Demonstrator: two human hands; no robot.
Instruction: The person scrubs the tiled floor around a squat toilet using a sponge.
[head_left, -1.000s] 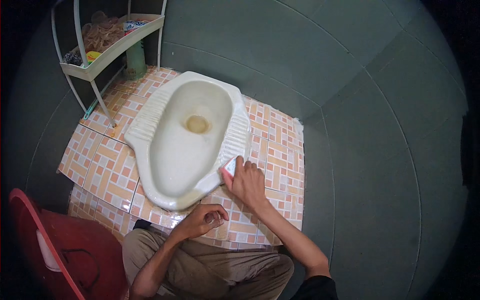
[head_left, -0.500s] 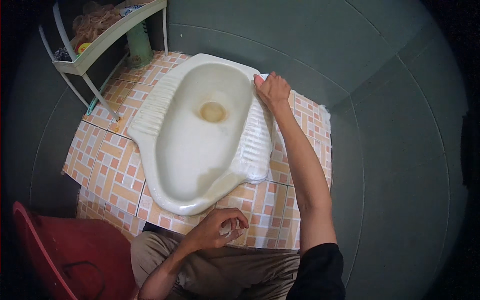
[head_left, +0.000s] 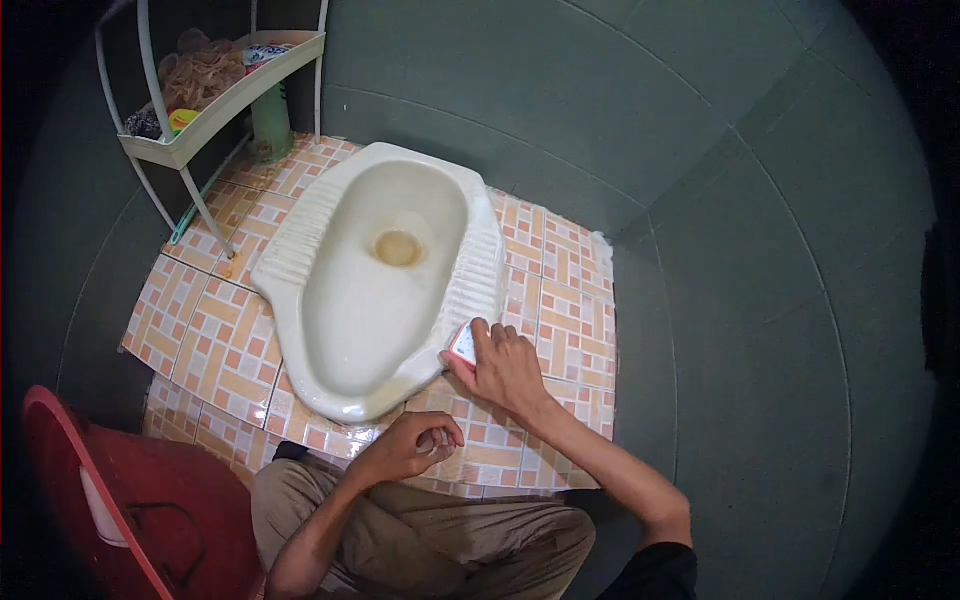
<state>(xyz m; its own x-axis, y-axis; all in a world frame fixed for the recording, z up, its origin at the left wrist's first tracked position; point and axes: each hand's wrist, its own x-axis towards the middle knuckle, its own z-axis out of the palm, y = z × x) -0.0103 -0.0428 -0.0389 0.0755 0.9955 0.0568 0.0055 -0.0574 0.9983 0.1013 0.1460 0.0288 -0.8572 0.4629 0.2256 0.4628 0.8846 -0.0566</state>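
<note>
My right hand (head_left: pixel 505 370) grips a small scrubbing brush (head_left: pixel 464 343), with a pinkish-red body and a white, blue-specked face. The brush is at the near right edge of a white squat toilet (head_left: pixel 300 330), just below its ribbed right footrest. Fingers partly cover the brush. My left hand (head_left: pixel 405 448) hovers over my lap near the front of the toilet, fingers loosely curled, thumb apart, with nothing visible in it. Brownish water stands in the drain hole (head_left: pixel 398 248), and a faint yellowish stain marks the near right rim.
A red bucket (head_left: pixel 170 480) with a pale object inside stands at the lower left. At the far left, a white rack (head_left: pixel 225 110) holds netting and packets, with a green cylinder (head_left: pixel 271 125) behind. Grey walls (head_left: pixel 750 300) border the patterned tile floor (head_left: pixel 225 320).
My right hand has come from the far right corner of the toilet back to its near right edge with the brush. My left hand has shifted slightly left. The view has shifted a little.
</note>
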